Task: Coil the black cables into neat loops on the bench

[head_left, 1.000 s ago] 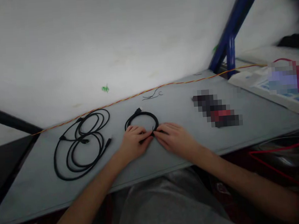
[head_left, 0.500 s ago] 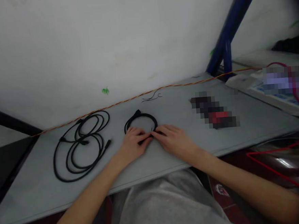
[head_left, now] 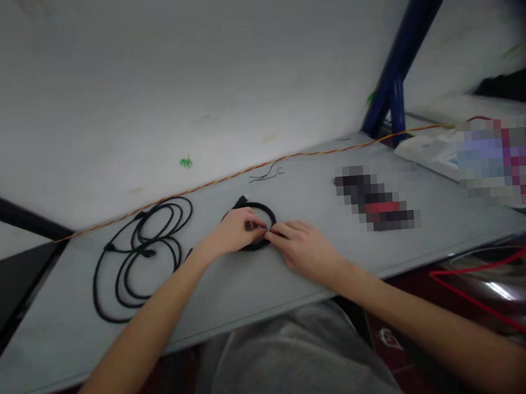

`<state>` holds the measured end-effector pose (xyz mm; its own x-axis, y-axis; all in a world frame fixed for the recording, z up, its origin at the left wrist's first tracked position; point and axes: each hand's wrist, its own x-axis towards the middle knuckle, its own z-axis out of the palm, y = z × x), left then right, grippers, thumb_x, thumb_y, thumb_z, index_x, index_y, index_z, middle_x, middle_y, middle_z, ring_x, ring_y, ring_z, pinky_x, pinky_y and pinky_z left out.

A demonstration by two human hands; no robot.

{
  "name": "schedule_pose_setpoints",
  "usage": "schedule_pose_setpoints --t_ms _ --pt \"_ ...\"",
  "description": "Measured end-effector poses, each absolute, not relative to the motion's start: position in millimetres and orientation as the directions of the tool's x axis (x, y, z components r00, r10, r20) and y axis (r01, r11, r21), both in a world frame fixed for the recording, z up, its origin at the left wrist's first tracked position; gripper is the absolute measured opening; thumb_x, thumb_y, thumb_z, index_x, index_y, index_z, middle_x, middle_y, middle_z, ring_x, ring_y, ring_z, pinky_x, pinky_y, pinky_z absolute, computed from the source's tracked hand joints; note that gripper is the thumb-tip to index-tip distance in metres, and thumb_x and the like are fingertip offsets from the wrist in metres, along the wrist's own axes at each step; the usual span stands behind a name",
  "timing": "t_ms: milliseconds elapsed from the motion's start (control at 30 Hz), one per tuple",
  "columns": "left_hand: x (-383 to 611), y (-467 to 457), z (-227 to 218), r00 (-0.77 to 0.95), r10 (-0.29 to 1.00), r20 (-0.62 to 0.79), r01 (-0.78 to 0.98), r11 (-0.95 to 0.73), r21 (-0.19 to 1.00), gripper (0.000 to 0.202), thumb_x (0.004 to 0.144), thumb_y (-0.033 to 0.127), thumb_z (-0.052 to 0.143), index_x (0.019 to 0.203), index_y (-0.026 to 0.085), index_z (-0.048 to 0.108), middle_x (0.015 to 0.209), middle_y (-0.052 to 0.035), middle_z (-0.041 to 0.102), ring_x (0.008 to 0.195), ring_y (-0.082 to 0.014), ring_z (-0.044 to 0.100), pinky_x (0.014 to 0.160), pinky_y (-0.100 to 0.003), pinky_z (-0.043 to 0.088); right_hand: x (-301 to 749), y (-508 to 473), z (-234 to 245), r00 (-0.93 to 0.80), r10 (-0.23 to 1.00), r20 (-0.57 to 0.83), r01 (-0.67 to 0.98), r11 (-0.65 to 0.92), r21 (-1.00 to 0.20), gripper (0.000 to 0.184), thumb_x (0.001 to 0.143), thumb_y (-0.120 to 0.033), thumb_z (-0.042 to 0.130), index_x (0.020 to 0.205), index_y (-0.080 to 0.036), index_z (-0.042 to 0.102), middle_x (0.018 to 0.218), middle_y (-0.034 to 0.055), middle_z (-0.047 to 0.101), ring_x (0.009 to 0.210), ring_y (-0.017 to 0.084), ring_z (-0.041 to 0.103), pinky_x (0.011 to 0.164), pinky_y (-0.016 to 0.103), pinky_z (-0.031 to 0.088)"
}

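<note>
A coiled black cable [head_left: 268, 211] lies on the grey tabletop [head_left: 234, 307] in front of me, its plug end at the top of the ring. My left hand [head_left: 240, 230] covers the coil's left part, thumb and fingertips pinched together near its lower right edge. Against that same edge rests my right hand [head_left: 303, 245], its thumb and forefinger closed at the cable and its other fingers curled. The fingertips of both hands almost meet; whatever small thing is between them is too fine to make out.
Looser black cable loops [head_left: 95, 290] lie to the left, partly behind my left forearm. Several thin black wire pieces [head_left: 266, 176] are beyond the coil. A blurred dark and red object [head_left: 376, 204] sits at right. Twisted red-yellow wire [head_left: 217, 181] runs along the wall.
My left hand has risen and turned over the coil, its fingers now pinched higher up. My right hand stays at the coil's lower right edge with little movement.
</note>
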<state>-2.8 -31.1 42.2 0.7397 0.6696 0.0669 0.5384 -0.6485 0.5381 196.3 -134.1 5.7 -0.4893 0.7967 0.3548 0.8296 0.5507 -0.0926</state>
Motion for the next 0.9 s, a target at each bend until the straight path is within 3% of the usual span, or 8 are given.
schedule_pose_setpoints --t_ms 133,300,467,633,800,900 --pt "4.4 -27.1 45.5 0.777 0.624 0.076 0.508 -0.695 0.509 0.009 0.086 0.021 0.071 0.083 0.018 0.079 0.086 -0.0030 0.071 0.078 -0.0155 0.064 0.076 -0.027 0.049 196.3 -133.2 4.8 -0.487 0.797 0.358 0.828 0.552 -0.103 0.034 0.092 -0.007 0.057 0.123 -0.016 0.068 0.115 0.0105 0.068 0.100 0.025 0.060 0.089 0.038 0.045" --pt "4.1 -50.0 43.7 0.621 0.775 0.119 0.653 -0.595 0.468 0.010 0.087 0.021 0.068 0.081 0.021 0.077 0.087 -0.0017 0.074 0.084 -0.0180 0.066 0.083 -0.032 0.048 195.0 -133.3 6.7 -0.465 0.814 0.348 0.835 0.534 -0.134 0.034 0.091 -0.007 0.057 0.122 -0.016 0.069 0.112 0.0107 0.068 0.099 0.025 0.060 0.089 0.037 0.046" --pt "5.5 -81.4 38.0 0.475 0.844 0.250 0.776 -0.535 0.333 0.011 0.090 0.025 0.067 0.083 0.023 0.075 0.093 -0.0033 0.075 0.097 -0.0237 0.065 0.096 -0.042 0.040 194.0 -132.7 5.1 -0.443 0.822 0.359 0.833 0.525 -0.174 0.036 0.092 -0.008 0.057 0.125 -0.016 0.068 0.114 0.0109 0.068 0.100 0.025 0.060 0.091 0.038 0.046" --pt "9.9 -99.2 29.5 0.419 0.839 0.347 0.794 -0.524 0.308 0.013 0.093 0.025 0.065 0.085 0.021 0.074 0.092 -0.0044 0.074 0.096 -0.0245 0.063 0.092 -0.043 0.038 193.9 -130.2 3.8 -0.408 0.844 0.348 0.832 0.501 -0.239 0.032 0.090 -0.007 0.058 0.117 -0.019 0.071 0.112 0.0093 0.068 0.102 0.024 0.059 0.093 0.037 0.045" --pt "13.1 -106.2 21.1 0.343 0.879 0.332 0.780 -0.463 0.420 0.016 0.093 0.026 0.067 0.081 0.021 0.074 0.075 -0.0018 0.067 0.080 -0.0203 0.061 0.080 -0.039 0.038 194.8 -127.0 4.7 -0.361 0.864 0.349 0.822 0.472 -0.318 0.027 0.092 -0.009 0.059 0.112 -0.022 0.074 0.108 0.0071 0.068 0.101 0.022 0.059 0.090 0.034 0.044" --pt "13.4 -109.9 17.1 0.372 0.856 0.360 0.782 -0.498 0.375 0.016 0.094 0.027 0.065 0.083 0.021 0.075 0.072 -0.0023 0.066 0.079 -0.0206 0.060 0.080 -0.039 0.038 195.4 -125.8 5.1 -0.355 0.870 0.341 0.817 0.466 -0.339 0.025 0.094 -0.010 0.059 0.110 -0.022 0.075 0.106 0.0067 0.068 0.099 0.021 0.059 0.087 0.033 0.044"
